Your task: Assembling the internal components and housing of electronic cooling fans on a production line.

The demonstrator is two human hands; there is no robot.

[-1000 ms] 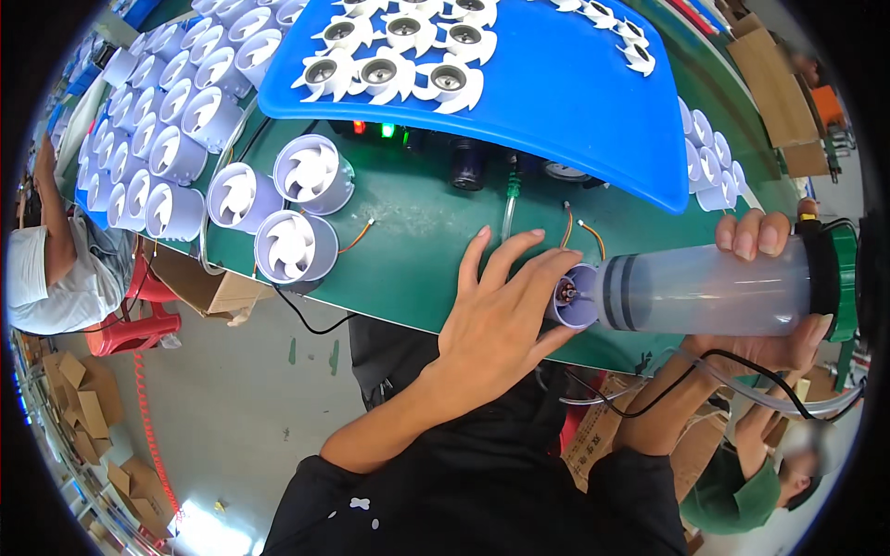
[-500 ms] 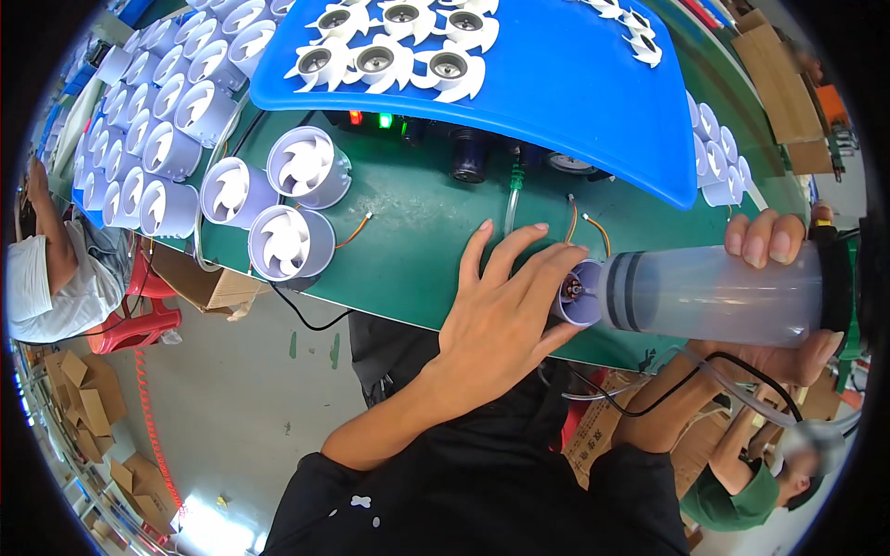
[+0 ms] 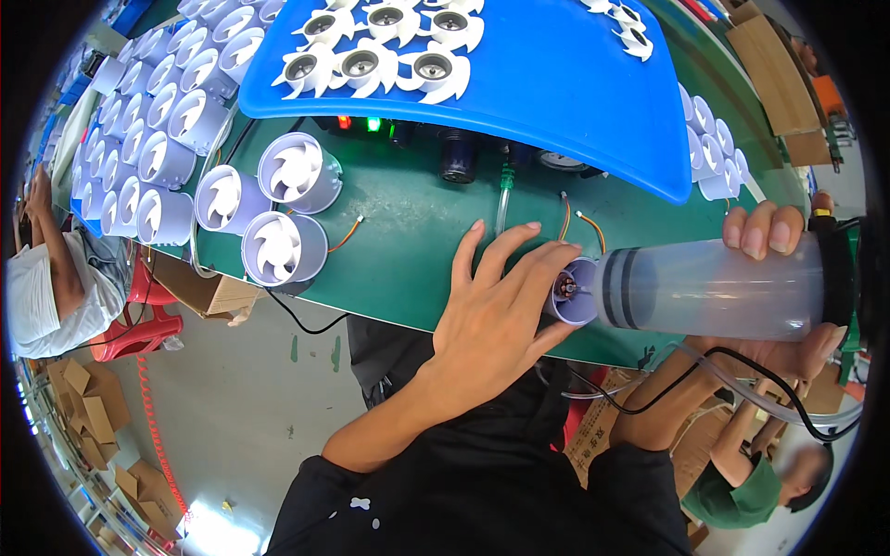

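Note:
My left hand steadies a small lavender fan housing on the green bench, its thumb and forefinger closed around the housing's side. Inside the housing a copper-coloured motor core shows. My right hand wraps around a large translucent dispensing syringe with black rings and a black cap, held nearly level. The syringe's narrow end reaches into the housing's open mouth, by the core; whether it touches is too small to tell. Thin wires with a white connector lie beyond the housing.
Three housings with white impellers stand to the left, before many more housings. A blue tray with white impellers overhangs dark equipment with lights. A black cable and clear tube hang below my right hand. Other people sit at both sides.
The whole view has shifted slightly, with the tray and housings a little further left. Both hands keep their grips, and the syringe's narrow end stays at the housing.

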